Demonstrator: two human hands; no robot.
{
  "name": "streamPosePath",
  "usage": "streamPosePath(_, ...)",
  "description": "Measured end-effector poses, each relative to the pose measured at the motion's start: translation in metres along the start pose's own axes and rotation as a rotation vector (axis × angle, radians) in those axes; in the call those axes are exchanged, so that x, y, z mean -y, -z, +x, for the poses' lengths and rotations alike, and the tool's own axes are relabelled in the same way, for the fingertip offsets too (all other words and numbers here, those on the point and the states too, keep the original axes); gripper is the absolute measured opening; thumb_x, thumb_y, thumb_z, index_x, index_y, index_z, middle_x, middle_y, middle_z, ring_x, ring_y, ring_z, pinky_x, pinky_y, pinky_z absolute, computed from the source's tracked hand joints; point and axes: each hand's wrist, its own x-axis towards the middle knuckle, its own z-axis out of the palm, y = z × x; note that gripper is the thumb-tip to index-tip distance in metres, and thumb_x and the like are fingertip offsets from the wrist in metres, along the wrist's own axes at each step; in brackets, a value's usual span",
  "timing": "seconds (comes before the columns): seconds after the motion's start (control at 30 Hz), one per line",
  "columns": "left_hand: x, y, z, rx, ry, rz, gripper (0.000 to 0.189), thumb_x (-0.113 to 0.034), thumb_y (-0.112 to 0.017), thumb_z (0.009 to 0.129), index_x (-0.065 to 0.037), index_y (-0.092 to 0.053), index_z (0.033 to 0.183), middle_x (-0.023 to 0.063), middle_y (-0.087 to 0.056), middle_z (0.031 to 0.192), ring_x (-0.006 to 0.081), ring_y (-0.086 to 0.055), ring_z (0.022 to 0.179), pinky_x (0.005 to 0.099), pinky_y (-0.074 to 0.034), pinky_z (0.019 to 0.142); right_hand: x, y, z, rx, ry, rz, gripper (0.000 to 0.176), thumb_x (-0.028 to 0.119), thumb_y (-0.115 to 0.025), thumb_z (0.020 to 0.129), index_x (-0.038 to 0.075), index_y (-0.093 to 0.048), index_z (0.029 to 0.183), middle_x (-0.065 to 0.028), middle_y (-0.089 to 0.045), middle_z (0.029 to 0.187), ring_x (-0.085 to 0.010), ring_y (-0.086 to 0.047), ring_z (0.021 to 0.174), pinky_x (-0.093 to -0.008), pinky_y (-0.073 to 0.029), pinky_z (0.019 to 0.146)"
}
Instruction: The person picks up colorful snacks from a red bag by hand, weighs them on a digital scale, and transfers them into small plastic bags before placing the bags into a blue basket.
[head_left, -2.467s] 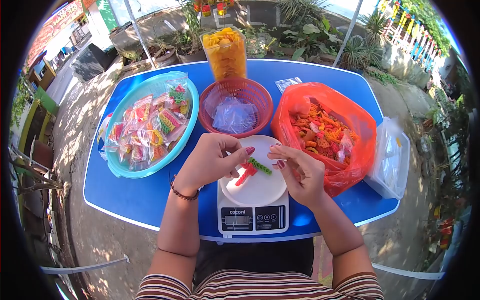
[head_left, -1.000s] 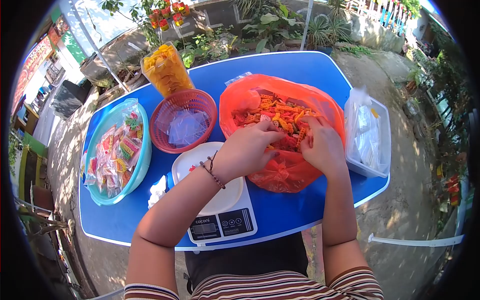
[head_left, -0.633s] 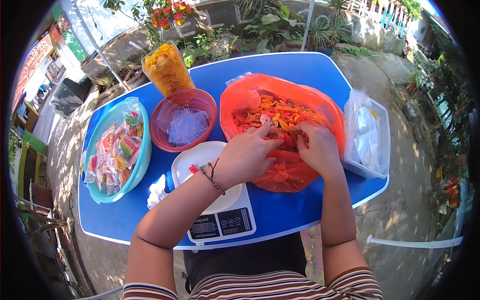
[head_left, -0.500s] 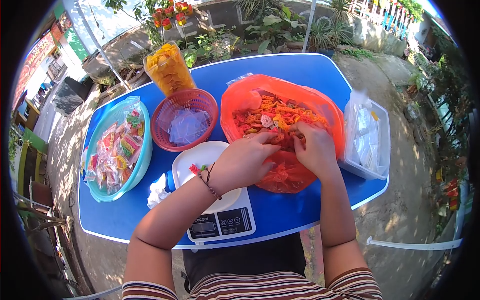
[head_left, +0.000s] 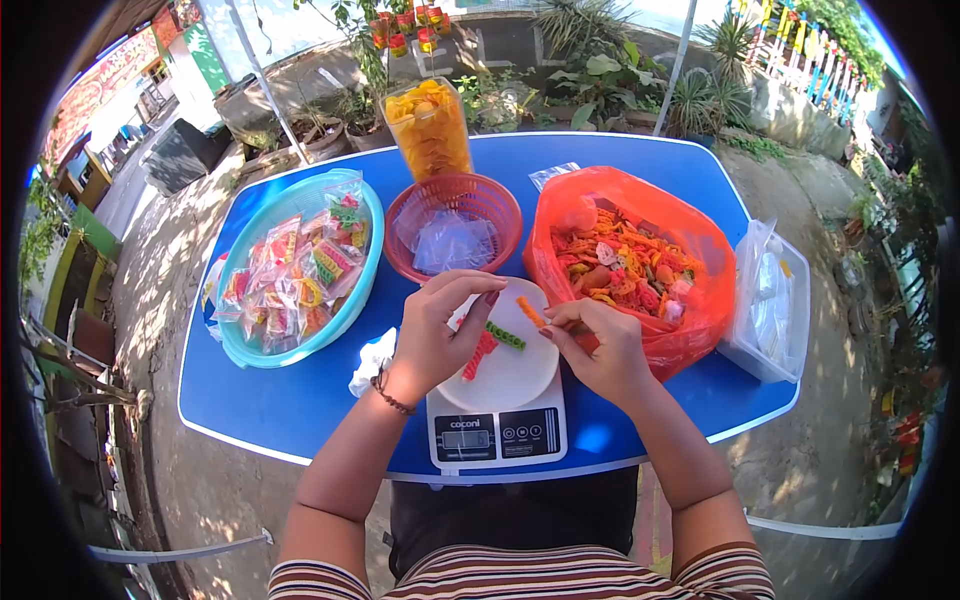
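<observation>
My right hand point(head_left: 600, 345) pinches an orange, ridged stick-shaped cracker point(head_left: 531, 312) over the right side of a white plate point(head_left: 520, 385). My left hand point(head_left: 445, 325) is above the plate's left side, its thumb and fingertips brought together; anything between them is too small to make out. A green ridged cracker point(head_left: 506, 336) and a pinkish-red one point(head_left: 478, 357) lie on the plate. Under the plate is a kitchen scale point(head_left: 497, 440) with a lit display I cannot read. Beside my right hand, an open red plastic bag point(head_left: 690, 345) holds many mixed coloured crackers point(head_left: 625, 265).
A turquoise basin point(head_left: 245, 345) of small filled packets stands left. At the back, a red basket point(head_left: 505, 215) holds clear plastic bags point(head_left: 452, 242), beside a tub of yellow-orange chips point(head_left: 430, 130). A clear box point(head_left: 770, 310) is at right. Crumpled white tissue point(head_left: 373, 362) lies near my left wrist.
Both hands have left the red bag and moved left over the plate. An orange cracker now shows in my right hand. The view has shifted, so the table sits differently in it.
</observation>
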Motion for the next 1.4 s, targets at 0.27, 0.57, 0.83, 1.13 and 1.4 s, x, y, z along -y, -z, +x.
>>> streamPosePath(0.27, 0.027, 0.015, -0.018, -0.305, -0.047, 0.011, 0.022, 0.006, -0.068, 0.084, -0.003, -0.073, 0.104, 0.0119, -0.074, 0.105, 0.0259, -0.072, 0.097, 0.035, -0.056, 0.086, 0.021, -0.021, 0.007, 0.004, 0.002, -0.07, 0.013, -0.004, -0.071, 0.086, -0.003, -0.068, 0.098, -0.0146, -0.073, 0.093, -0.0246, -0.074, 0.082, -0.0323, -0.058, 0.072)
streamPosePath(0.57, 0.047, 0.028, -0.024, -0.336, -0.123, 0.256, 0.03, 0.005, -0.068, 0.081, -0.004, -0.07, 0.11, 0.0123, -0.072, 0.113, 0.0311, -0.069, 0.107, 0.0399, -0.054, 0.092, 0.026, -0.05, 0.057, 0.117, 0.098, -0.147, 0.013, -0.004, -0.068, 0.086, -0.003, -0.067, 0.098, -0.0154, -0.072, 0.092, -0.0254, -0.074, 0.079, -0.0328, -0.057, 0.073)
streamPosePath(0.83, 0.055, 0.022, -0.028, -0.343, -0.041, 0.257, 0.031, 0.005, -0.068, 0.081, -0.006, -0.071, 0.11, 0.0106, -0.073, 0.111, 0.0283, -0.071, 0.092, 0.0344, -0.058, 0.078, -0.026, -0.109, 0.157, 0.489, -0.173, -0.258, 0.018, 0.007, -0.07, 0.084, -0.004, -0.071, 0.098, -0.0203, -0.074, 0.094, -0.0289, -0.074, 0.089, -0.0377, -0.059, 0.078)
streamPosePath(1.13, 0.052, 0.02, -0.029, -0.358, -0.054, 0.234, 0.027, 0.0, -0.07, 0.08, -0.009, -0.07, 0.106, 0.0065, -0.073, 0.105, 0.0283, -0.07, 0.093, 0.0381, -0.057, 0.081, -0.036, -0.14, 0.182, 0.698, -0.305, -0.671, 0.046, 0.039, -0.075, 0.079, 0.0, -0.074, 0.104, -0.0237, -0.073, 0.107, -0.0368, -0.071, 0.103, -0.0473, -0.058, 0.089)
streamPosePath(1.4, 0.05, 0.014, -0.029, -0.349, -0.108, 0.245, 0.026, -0.003, -0.07, 0.08, -0.009, -0.07, 0.105, 0.0073, -0.073, 0.105, 0.0278, -0.071, 0.094, 0.0382, -0.058, 0.083, -0.029, -0.133, 0.17, 0.784, -0.364, -0.809, 0.041, 0.035, -0.07, 0.081, 0.004, -0.075, 0.107, -0.0216, -0.073, 0.11, -0.0352, -0.071, 0.106, -0.046, -0.057, 0.089)
